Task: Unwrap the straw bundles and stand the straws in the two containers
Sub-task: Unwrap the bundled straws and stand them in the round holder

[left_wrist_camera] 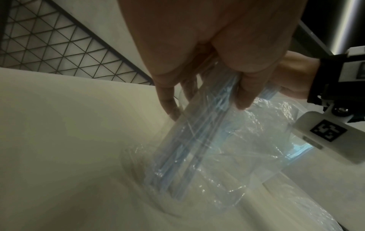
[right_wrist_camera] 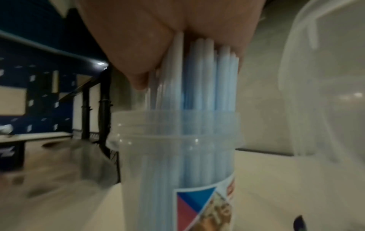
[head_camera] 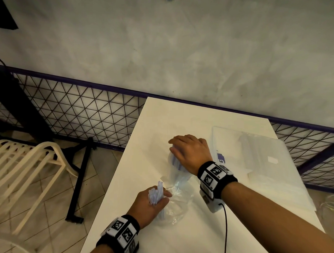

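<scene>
The left hand (head_camera: 152, 203) gripped a straw bundle (left_wrist_camera: 199, 140) half inside its clear wrapper (left_wrist_camera: 247, 150). The right hand (head_camera: 189, 153) lay flat, fingers straight, on straws (right_wrist_camera: 199, 87) standing in a jar (right_wrist_camera: 177, 171); its label (right_wrist_camera: 205, 204) was unreadable.

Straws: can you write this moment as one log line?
left hand: grips pale blue plastic straws | right hand: on straws in clear plastic container

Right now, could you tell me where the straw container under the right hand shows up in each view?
Head: straw container at table centre, mostly hidden beneath the right hand.
Left wrist: not discernible.
Right wrist: lower centre, straws standing inside.
Shared landmark: white table.
</scene>
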A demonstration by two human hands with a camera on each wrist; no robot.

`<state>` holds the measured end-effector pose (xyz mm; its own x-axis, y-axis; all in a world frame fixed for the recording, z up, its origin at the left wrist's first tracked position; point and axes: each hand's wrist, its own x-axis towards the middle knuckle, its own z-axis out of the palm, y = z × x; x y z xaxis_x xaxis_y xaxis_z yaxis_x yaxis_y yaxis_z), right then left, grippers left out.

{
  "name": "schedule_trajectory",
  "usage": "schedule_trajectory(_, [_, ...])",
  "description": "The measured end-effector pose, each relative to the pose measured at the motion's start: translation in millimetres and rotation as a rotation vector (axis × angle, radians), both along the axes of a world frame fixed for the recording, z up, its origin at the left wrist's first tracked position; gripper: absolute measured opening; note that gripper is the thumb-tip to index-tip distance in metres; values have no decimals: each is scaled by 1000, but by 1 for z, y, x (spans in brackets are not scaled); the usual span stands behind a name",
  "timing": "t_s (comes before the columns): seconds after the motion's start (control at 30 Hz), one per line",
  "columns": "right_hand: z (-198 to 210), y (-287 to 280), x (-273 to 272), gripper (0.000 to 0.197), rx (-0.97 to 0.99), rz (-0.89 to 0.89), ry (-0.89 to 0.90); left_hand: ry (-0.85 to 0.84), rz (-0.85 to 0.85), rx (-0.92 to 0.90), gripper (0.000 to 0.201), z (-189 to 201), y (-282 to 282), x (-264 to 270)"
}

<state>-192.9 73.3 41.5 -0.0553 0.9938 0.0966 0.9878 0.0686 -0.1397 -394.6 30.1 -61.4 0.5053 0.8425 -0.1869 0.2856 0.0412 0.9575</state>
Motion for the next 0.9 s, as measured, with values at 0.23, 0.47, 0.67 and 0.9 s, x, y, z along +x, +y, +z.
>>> schedule_trajectory(0.23, [-8, 3, 4, 49, 105, -9, 39, 30, 1, 4, 22, 5, -1, 2])
schedule_trajectory(0.47, [10, -9, -10, 60, 2, 83, -101, -12, -43, 5, 22, 6, -3, 1])
schedule_trajectory(0.67, [39, -59, -40, 37, 348, 344, -46, -24, 33, -54, 23, -1, -1, -3])
schedule_trajectory(0.9, [21, -70, -30, 40, 71, 451, 184, -35, 17, -46, 15, 3, 0, 1])
